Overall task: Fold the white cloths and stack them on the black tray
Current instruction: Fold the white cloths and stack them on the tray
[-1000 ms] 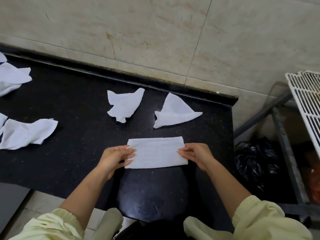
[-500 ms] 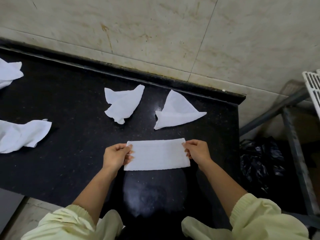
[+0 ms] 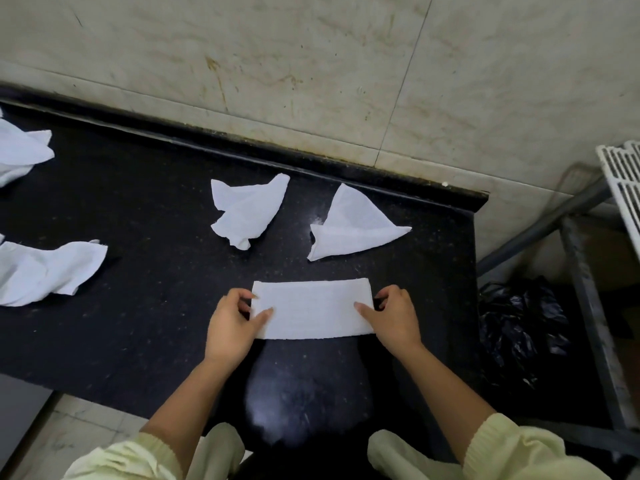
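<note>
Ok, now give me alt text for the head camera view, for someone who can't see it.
A person's left-hand grip and right-hand grip pinch the short ends of a folded white cloth lying flat on a black counter. Beyond it lie a crumpled cloth and a triangular cloth, with another loose cloth at far left.

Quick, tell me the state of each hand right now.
Left hand: pinches the left end of the folded white cloth.
Right hand: pinches the right end of the same cloth.
</note>
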`<state>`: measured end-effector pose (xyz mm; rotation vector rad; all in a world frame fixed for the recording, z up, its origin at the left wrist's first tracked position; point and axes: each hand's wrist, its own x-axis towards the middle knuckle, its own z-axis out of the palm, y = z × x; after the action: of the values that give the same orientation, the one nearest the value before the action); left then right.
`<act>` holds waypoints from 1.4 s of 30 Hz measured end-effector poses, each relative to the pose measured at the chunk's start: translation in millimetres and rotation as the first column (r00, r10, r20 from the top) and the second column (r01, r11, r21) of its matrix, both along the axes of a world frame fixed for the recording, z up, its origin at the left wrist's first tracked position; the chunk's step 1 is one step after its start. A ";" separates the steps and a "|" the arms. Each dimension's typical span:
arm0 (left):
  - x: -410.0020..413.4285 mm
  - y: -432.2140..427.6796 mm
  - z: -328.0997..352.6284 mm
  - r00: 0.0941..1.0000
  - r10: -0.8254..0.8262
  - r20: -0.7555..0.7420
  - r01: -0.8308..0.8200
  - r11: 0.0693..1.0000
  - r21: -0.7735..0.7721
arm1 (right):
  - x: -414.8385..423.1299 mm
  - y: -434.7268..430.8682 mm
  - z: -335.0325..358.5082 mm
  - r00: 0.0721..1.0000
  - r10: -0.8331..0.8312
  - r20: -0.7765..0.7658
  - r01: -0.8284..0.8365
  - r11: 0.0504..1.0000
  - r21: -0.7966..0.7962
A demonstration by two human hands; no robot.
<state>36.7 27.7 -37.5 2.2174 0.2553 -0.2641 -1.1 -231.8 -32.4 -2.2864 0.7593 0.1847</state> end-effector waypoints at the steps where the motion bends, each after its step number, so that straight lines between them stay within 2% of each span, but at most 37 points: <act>1: -5.3 1.7 -1.9 0.999 -0.050 -0.014 0.051 0.998 0.045 | -3.3 1.7 -0.2 0.999 0.008 -0.050 -0.009 1.000 -0.010; 3: -14.7 3.7 -4.0 0.992 -0.112 -0.056 0.118 0.988 0.100 | -7.3 7.2 0.2 0.994 -0.003 -0.110 0.003 1.000 -0.005; 7: -22.5 5.2 -5.6 0.991 -0.124 -0.056 0.128 0.989 0.074 | -4.9 16.0 3.8 0.978 -0.075 -0.195 0.075 0.997 -0.006; 11: -23.7 5.6 -6.8 0.992 -0.116 -0.052 0.119 0.992 0.051 | 4.8 15.4 6.4 0.941 -0.159 -0.300 0.196 0.976 0.097; 15: -23.3 6.6 -11.3 0.993 -0.102 -0.063 0.105 0.994 0.040 | 3.8 16.0 6.0 0.952 -0.176 -0.250 0.227 0.955 0.192; 18: -19.9 9.1 -14.1 0.990 -0.119 -0.072 0.121 0.992 0.023 | 2.8 14.9 10.0 0.922 -0.340 -0.185 0.387 0.823 0.415; 20: -18.8 12.4 -14.0 0.985 -0.150 -0.085 0.149 0.989 -0.013 | 1.3 16.6 13.4 0.894 -0.416 -0.168 0.443 0.764 0.469; 24: -8.8 25.8 -12.7 0.976 -0.195 -0.096 0.182 0.974 -0.135 | 2.3 31.4 21.2 0.922 -0.386 -0.026 0.369 0.860 0.353; 27: -0.1 40.5 -13.9 0.967 -0.223 -0.119 0.190 0.952 -0.242 | 4.6 57.4 29.1 0.946 -0.318 0.065 0.278 0.897 0.342; 31: 4.5 40.8 -21.0 0.968 -0.227 -0.112 0.194 0.949 -0.249 | 10.6 92.9 38.3 0.975 -0.174 0.135 0.126 0.944 0.305; 36: 5.6 41.0 -30.5 0.966 -0.253 -0.052 0.240 0.954 -0.178 | 24.1 133.0 36.4 0.993 -0.049 0.108 0.015 0.957 0.290; 42: 8.2 47.1 -34.1 0.950 -0.310 -0.032 0.300 0.938 -0.175 | 34.9 169.0 20.2 0.998 0.056 0.009 -0.056 0.971 0.234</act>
<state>44.8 74.7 -71.6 2.0773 -0.0804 -0.5029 33.7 -62.9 -12.1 -2.0838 0.6363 0.2831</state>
